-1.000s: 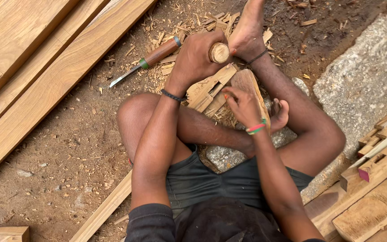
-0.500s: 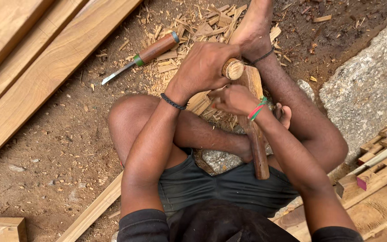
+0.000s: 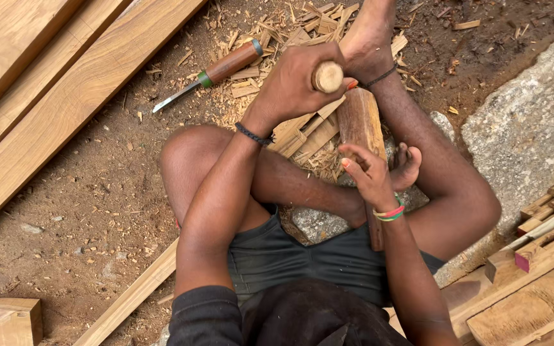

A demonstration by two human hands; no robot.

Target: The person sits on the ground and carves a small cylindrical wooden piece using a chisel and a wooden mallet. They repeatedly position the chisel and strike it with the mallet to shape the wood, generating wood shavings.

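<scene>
Left hand (image 3: pixel 296 83): fist closed round upright handle (image 3: pixel 327 77), above mallet (image 3: pixel 361 128)
Right hand (image 3: pixel 372 176): grip wrapped on mallet shaft; spare chisel (image 3: pixel 209 74) left of mallet

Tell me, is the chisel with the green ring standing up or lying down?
Lying down. The chisel rests flat on the dirt among wood chips, its blade pointing toward the planks; no hand touches it.

Round pale wooden tool handle (image 3: pixel 327 76), upright, end-on to view; brown wooden mallet (image 3: pixel 361 128) raised just beside it.
</scene>
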